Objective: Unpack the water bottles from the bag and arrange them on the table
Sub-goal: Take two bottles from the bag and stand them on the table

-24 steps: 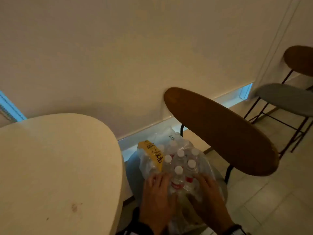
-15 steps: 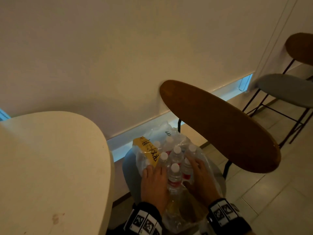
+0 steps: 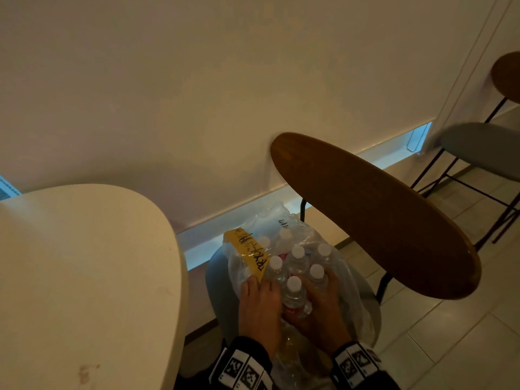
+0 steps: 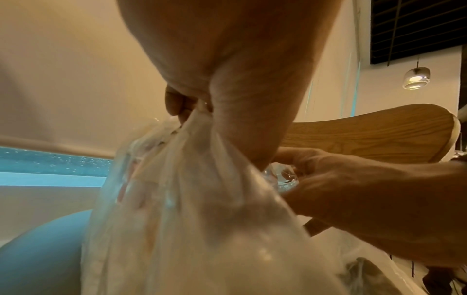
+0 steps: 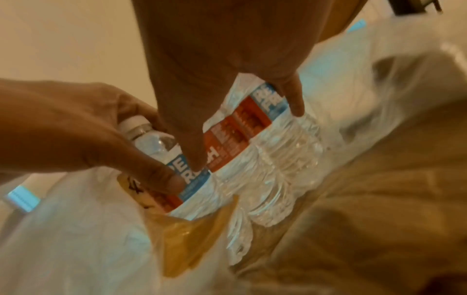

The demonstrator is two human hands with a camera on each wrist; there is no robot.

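A clear plastic bag [image 3: 346, 280] with a yellow tape strip [image 3: 250, 253] sits on a grey chair seat [image 3: 215, 280] and holds several white-capped water bottles [image 3: 294, 294]. My left hand [image 3: 261, 294] is on the bag's near left side; in the left wrist view it pinches bunched bag plastic [image 4: 199, 127] between thumb and fingers. My right hand [image 3: 320, 291] is at the near right, its thumb and fingers curled round a red-and-blue labelled bottle [image 5: 242, 123]. The cream table [image 3: 84, 263] on the left is bare.
A brown wooden chair back [image 3: 365, 215] overhangs the bag on the right. A second chair [image 3: 484, 153] stands at the far right on the tiled floor. The wall and a low lit strip [image 3: 202, 249] run close behind the bag.
Both hands have stayed on the bag. My right fingers have crept further up between the bottles, and both wrists have come into view.
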